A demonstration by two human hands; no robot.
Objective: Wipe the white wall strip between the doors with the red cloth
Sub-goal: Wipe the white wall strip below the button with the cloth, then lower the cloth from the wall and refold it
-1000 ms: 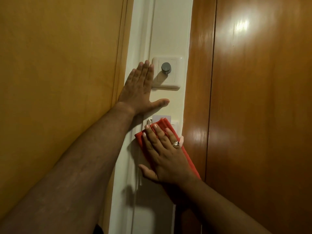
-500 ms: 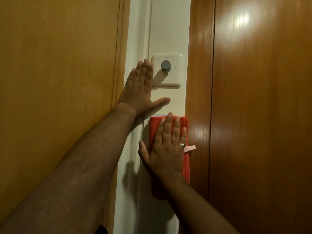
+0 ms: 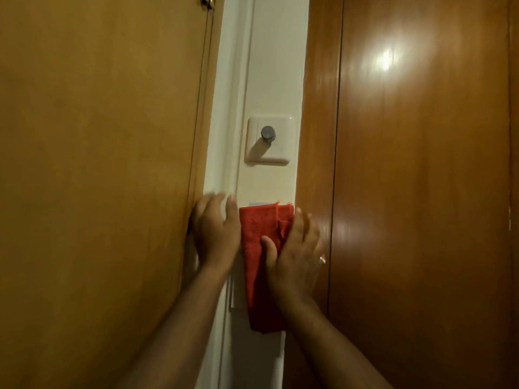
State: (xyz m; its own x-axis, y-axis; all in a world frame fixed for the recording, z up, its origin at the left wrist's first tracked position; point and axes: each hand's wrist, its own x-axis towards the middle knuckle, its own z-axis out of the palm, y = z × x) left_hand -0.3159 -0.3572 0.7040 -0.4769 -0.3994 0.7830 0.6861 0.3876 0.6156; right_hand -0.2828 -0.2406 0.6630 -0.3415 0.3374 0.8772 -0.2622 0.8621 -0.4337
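Observation:
A narrow white wall strip (image 3: 273, 80) runs vertically between two wooden doors. The red cloth (image 3: 252, 234) hangs flat against the strip below a white switch plate. My right hand (image 3: 295, 254) presses the cloth's right side against the wall, thumb on the fabric, fingers reaching onto the right door's frame; a ring shows on one finger. My left hand (image 3: 214, 234), blurred, rests with spread fingers on the strip's left moulding, just left of the cloth and touching its edge. Something white on the wall is mostly hidden behind the cloth.
A white switch plate with a grey round knob (image 3: 268, 133) sits on the strip above the cloth. A light-brown door (image 3: 98, 178) flanks the left, with a brass hinge (image 3: 206, 1) at the top. A glossy dark-brown door (image 3: 421, 192) flanks the right.
My left hand dropped from beside the switch plate down to the cloth's level. My right hand shifted to the cloth's right edge. The view tilted up.

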